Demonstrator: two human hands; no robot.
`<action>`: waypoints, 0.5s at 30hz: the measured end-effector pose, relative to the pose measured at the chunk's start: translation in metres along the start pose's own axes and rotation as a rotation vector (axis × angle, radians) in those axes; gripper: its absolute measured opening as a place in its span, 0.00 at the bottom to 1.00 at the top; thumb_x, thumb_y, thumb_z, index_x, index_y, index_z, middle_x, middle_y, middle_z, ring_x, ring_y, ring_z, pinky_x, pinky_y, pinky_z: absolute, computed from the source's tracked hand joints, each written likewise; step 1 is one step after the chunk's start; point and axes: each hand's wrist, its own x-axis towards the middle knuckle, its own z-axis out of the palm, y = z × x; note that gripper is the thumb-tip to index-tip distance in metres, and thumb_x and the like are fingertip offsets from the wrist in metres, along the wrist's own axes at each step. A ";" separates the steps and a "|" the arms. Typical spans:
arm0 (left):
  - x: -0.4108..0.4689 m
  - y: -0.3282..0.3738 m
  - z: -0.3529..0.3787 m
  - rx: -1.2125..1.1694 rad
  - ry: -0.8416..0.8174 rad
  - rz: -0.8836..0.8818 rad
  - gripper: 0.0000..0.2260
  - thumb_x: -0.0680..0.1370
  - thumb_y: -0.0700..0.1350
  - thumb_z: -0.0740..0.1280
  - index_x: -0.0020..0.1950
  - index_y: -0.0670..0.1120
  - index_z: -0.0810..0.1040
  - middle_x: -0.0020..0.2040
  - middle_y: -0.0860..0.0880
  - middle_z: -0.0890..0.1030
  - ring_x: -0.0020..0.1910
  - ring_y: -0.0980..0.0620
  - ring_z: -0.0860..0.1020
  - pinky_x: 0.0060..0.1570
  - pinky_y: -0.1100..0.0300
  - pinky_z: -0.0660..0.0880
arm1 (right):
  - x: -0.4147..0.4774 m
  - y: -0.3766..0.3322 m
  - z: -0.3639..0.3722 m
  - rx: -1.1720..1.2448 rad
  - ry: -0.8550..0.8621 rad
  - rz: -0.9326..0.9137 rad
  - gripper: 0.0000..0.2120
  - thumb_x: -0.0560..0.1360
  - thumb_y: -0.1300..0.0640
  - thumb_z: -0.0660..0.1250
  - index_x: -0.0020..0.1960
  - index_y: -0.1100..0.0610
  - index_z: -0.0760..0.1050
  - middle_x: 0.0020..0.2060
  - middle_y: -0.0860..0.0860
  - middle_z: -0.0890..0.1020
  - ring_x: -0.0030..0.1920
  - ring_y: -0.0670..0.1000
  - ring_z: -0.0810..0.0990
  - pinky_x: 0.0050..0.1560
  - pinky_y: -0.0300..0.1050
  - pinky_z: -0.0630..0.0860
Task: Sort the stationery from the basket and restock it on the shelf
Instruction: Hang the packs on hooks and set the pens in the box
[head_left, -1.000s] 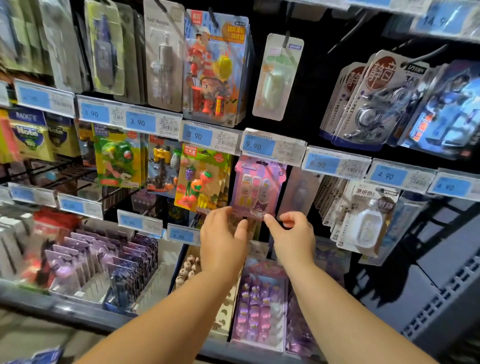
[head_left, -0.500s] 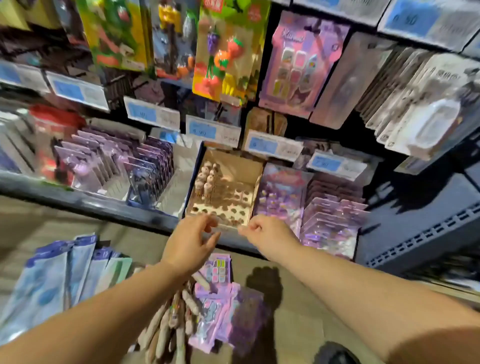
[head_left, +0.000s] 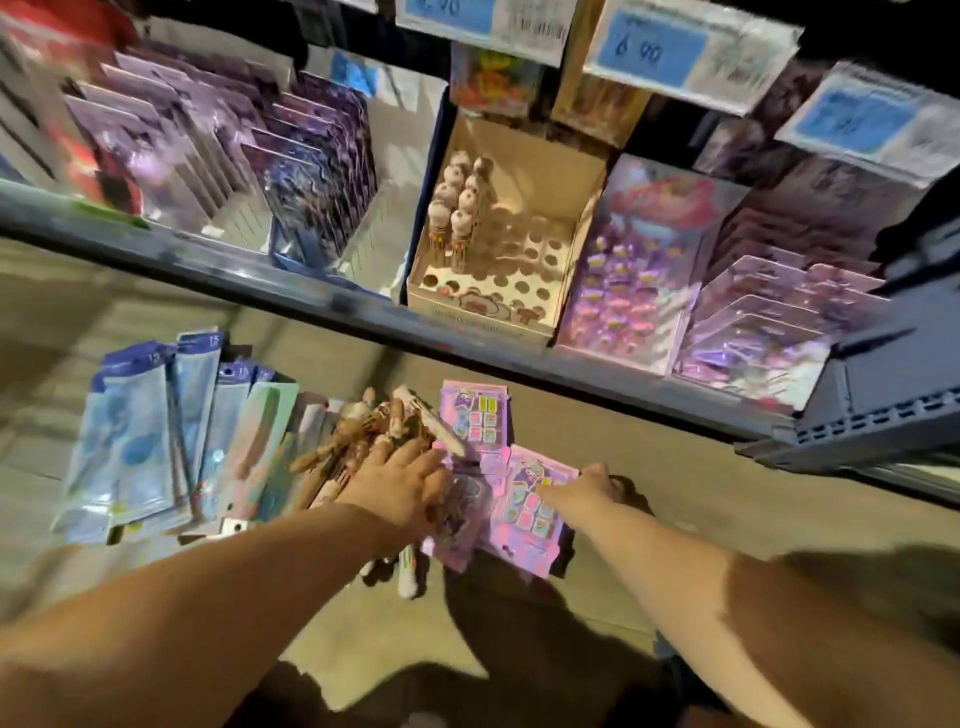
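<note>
Stationery pile (head_left: 363, 457): lies loose on the floor (head_left: 675, 483), below the front edge of the bottom shelf (head_left: 260, 275).
- Blue flat packs (head_left: 130, 441), fanned out at the left of the pile.
- Heap of brown character pens (head_left: 353, 441) in the middle, just beside the blue packs.
- Pink blister card (head_left: 475, 421) with small coloured squares, at the far side of the pile.
- Second pink card (head_left: 524, 519) of the same kind, at the near right, tilted.
- Purple pack (head_left: 457, 519) between the pens and the second pink card.

Left hand (head_left: 400, 480): fingers straight, laid flat across the pens and the purple pack, gripping nothing.
Right hand (head_left: 592, 486): touches the upper right corner of the second pink card; blur hides whether it pinches it.

On the shelf: cardboard display box (head_left: 519, 306) with rows of round holes, a few upright pens (head_left: 460, 208) in its back left corner; purple carded packs (head_left: 311, 171) to its left; pink clear packs (head_left: 769, 322) to its right. Blue price labels (head_left: 654, 52) hang above.
</note>
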 end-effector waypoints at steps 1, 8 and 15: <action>0.002 0.000 0.002 0.026 -0.028 -0.002 0.28 0.80 0.57 0.57 0.79 0.52 0.55 0.80 0.50 0.51 0.79 0.45 0.48 0.74 0.42 0.49 | 0.005 0.005 0.006 0.067 -0.047 0.056 0.35 0.65 0.46 0.79 0.63 0.57 0.65 0.57 0.56 0.78 0.55 0.57 0.79 0.47 0.45 0.76; 0.010 -0.011 0.015 0.112 -0.101 -0.015 0.30 0.81 0.57 0.57 0.80 0.55 0.48 0.81 0.52 0.45 0.79 0.46 0.42 0.75 0.42 0.40 | 0.018 0.024 0.030 0.436 -0.260 0.215 0.30 0.64 0.55 0.81 0.60 0.57 0.70 0.44 0.54 0.81 0.36 0.51 0.80 0.31 0.42 0.75; 0.012 -0.013 0.018 0.056 -0.114 -0.022 0.29 0.82 0.53 0.57 0.80 0.56 0.48 0.81 0.54 0.47 0.79 0.49 0.42 0.75 0.44 0.36 | 0.024 0.023 0.023 0.555 -0.383 0.135 0.17 0.64 0.62 0.80 0.52 0.59 0.81 0.40 0.56 0.86 0.40 0.57 0.86 0.50 0.58 0.82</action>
